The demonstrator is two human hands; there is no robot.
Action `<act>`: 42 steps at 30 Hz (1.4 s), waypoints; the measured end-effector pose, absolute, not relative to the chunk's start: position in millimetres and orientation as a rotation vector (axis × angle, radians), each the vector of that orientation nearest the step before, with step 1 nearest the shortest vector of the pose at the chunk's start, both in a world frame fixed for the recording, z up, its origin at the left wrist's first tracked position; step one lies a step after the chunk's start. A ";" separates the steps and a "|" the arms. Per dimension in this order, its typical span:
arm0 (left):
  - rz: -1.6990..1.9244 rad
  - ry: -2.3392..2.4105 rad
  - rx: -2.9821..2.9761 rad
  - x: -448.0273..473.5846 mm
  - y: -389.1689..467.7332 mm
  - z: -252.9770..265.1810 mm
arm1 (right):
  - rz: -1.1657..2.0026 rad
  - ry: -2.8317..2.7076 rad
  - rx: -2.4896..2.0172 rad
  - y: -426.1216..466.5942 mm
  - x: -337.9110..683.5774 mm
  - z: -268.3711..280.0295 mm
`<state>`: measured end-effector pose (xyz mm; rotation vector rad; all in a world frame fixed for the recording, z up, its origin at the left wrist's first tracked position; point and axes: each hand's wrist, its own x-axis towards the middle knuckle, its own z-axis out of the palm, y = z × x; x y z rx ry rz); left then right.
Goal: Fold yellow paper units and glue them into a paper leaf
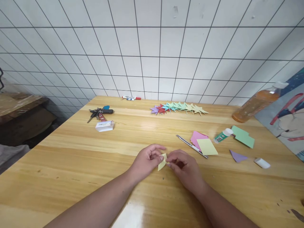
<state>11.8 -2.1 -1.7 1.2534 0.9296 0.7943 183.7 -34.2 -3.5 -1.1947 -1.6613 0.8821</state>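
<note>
Bare forearms (95,204) stretch over a wooden table (71,161); along its far side lies an overlapping row of pointed folded papers (178,107); left hand (147,160) and right hand (186,169) sit close together, thumbs pressed toward fingers; to their right lies a utility knife (187,143) beside a yellow sheet (207,147); between the hands, pinched at both sides, is a folded yellow paper (161,164).

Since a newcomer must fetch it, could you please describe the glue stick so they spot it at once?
On the right of the wooden table, find the large bottle of orange liquid. Nearer the viewer, between the pink paper and the green papers, lies the glue stick. Its white cap and green label set it apart from the blocky white eraser nearby.
</note>
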 end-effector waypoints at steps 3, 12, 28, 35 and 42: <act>0.798 0.943 1.266 12.0 -2.4 -1.6 | 0.873 -1.672 -1.196 -34.6 183.9 -3.2; 0.776 0.918 1.257 14.1 -4.2 4.9 | 0.975 -1.592 -1.276 -35.1 183.0 -1.7; 0.791 0.970 1.312 14.0 -5.0 3.2 | 1.001 -1.570 -1.215 -34.8 182.7 -0.3; 0.826 0.999 1.260 16.5 -4.2 3.4 | 0.970 -1.580 -1.239 -36.3 181.0 0.8; 0.763 0.899 1.314 13.3 -7.2 5.0 | 0.976 -1.545 -1.162 -34.5 182.0 -2.9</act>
